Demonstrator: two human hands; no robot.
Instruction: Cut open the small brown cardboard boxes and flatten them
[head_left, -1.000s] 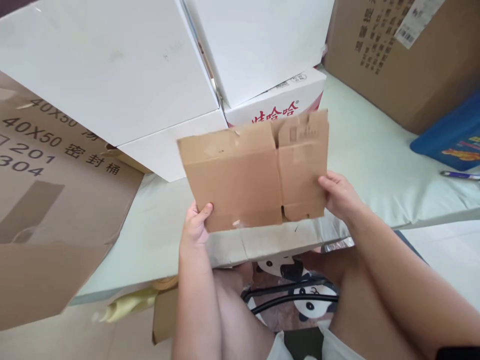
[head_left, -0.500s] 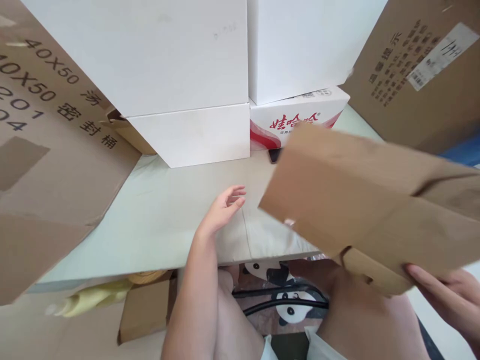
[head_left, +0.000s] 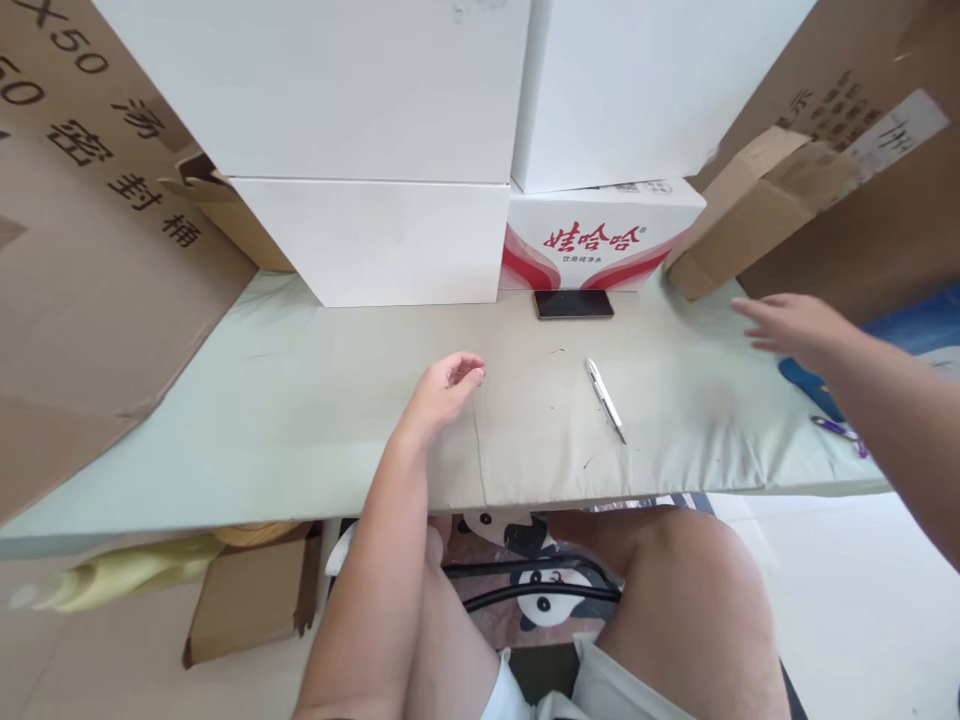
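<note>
My left hand (head_left: 442, 392): empty, fingers loosely curled, at the tabletop (head_left: 360, 400); contact unclear. My right hand (head_left: 799, 325): empty, fingers extended, apart from but near the small cardboard box (head_left: 750, 225). Box position: back right, tilted, between the red-and-white carton (head_left: 581, 212) and large brown carton (head_left: 825, 245). White pen (head_left: 604, 400) lies between my hands.

Can see stacked white boxes (head_left: 375, 90) at eleven o'clock, a phone (head_left: 574, 304) at two and a big carton (head_left: 127, 330) at nine.
</note>
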